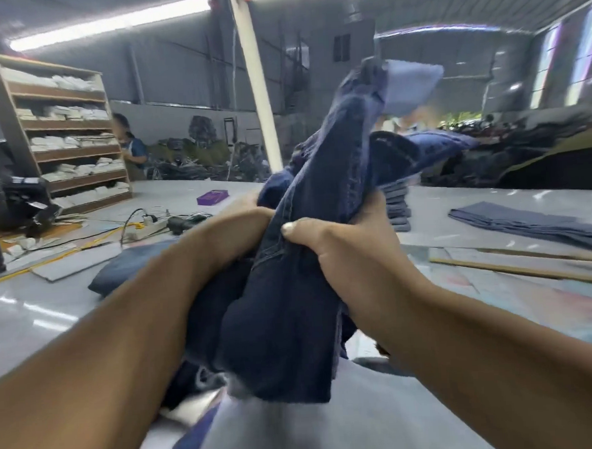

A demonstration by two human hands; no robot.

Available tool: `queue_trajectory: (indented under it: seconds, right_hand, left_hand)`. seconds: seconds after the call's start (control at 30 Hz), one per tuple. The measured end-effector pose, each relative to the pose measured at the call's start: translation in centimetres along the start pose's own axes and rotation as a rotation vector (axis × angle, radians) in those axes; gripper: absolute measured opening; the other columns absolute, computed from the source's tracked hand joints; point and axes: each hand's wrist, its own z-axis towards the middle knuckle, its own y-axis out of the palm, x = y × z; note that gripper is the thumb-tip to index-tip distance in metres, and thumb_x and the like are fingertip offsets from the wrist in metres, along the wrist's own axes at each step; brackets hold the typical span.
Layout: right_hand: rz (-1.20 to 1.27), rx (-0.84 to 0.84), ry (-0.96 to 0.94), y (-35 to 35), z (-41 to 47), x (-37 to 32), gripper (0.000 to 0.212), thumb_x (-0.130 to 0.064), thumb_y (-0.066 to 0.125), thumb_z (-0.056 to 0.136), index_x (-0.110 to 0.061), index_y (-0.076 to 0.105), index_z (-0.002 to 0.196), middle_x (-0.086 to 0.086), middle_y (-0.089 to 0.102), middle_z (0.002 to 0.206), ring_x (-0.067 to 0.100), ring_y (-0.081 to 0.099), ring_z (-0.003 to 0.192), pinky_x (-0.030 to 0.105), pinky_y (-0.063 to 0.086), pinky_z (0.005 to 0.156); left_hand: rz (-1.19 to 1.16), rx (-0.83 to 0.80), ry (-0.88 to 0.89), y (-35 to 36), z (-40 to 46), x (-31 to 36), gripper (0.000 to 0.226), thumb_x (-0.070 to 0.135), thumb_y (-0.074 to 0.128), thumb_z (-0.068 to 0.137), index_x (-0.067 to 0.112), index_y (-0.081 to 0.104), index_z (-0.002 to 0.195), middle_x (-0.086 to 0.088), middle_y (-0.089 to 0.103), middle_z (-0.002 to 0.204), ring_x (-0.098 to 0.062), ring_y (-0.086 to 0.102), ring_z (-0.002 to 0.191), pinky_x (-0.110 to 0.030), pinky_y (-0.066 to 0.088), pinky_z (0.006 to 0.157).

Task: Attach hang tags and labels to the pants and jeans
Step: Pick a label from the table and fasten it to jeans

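Both the left hand (243, 223) and the right hand (336, 242) clutch a bunched pair of dark jeans (291, 293), lifted above the grey table (52, 305). No hang tag or label shows on it, so tagging of this pair seems not yet done. Beyond the jeans a folded stack (398, 207) sits on the table, its tags not discernible.

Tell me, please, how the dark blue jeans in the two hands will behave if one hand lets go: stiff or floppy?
Probably floppy: the dark blue jeans bunch and fold between the left hand and the right hand. They look fairly heavy, as thick layers hang below the grip. Slipping seems unlikely, since the denim looks coarse.
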Motion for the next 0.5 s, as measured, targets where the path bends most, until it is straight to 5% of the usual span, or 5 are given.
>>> queue_trajectory:
  seconds: [0.1,0.2,0.3,0.5]
  right_hand:
    - [0.09,0.113,0.007,-4.0,-4.8,-1.7,0.054,-0.02,0.076,0.06,-0.04,0.048,0.102,-0.01,0.072,0.086,0.013,0.073,0.076,0.043,0.062,0.064]
    - [0.125,0.222,0.004,-7.2,-8.5,-1.9,0.061,-0.021,0.074,0.061,-0.032,0.048,0.115,-0.003,0.074,0.095,0.018,0.073,0.085,0.047,0.06,0.074]
    - [0.154,0.317,-0.011,-10.0,-11.1,-1.6,0.065,-0.019,0.073,0.063,-0.023,0.048,0.124,0.001,0.074,0.099,0.018,0.073,0.089,0.039,0.059,0.074]
    - [0.186,0.436,0.093,-14.7,-14.8,-1.2,0.054,-0.03,0.074,0.062,-0.031,0.058,0.113,-0.006,0.076,0.096,0.015,0.074,0.087,0.037,0.059,0.071]
  left_hand:
    - [0.147,-0.145,0.073,3.9,-1.2,3.9,0.064,0.024,0.068,0.04,0.018,0.067,0.103,0.009,0.075,0.091,-0.003,0.069,0.088,-0.021,0.054,0.077]
    - [0.277,-0.301,0.124,8.4,-2.7,6.6,0.066,0.025,0.068,0.053,0.013,0.063,0.117,-0.007,0.071,0.112,-0.025,0.065,0.11,-0.045,0.052,0.096]
    - [0.357,-0.366,0.151,12.3,-3.9,8.2,0.062,0.029,0.066,0.055,0.017,0.06,0.116,-0.005,0.07,0.111,-0.025,0.064,0.108,-0.048,0.05,0.097]
    - [0.389,-0.392,0.205,18.3,-4.8,9.4,0.047,0.065,0.066,0.069,0.037,0.061,0.106,0.02,0.068,0.099,0.002,0.063,0.089,-0.024,0.05,0.077]
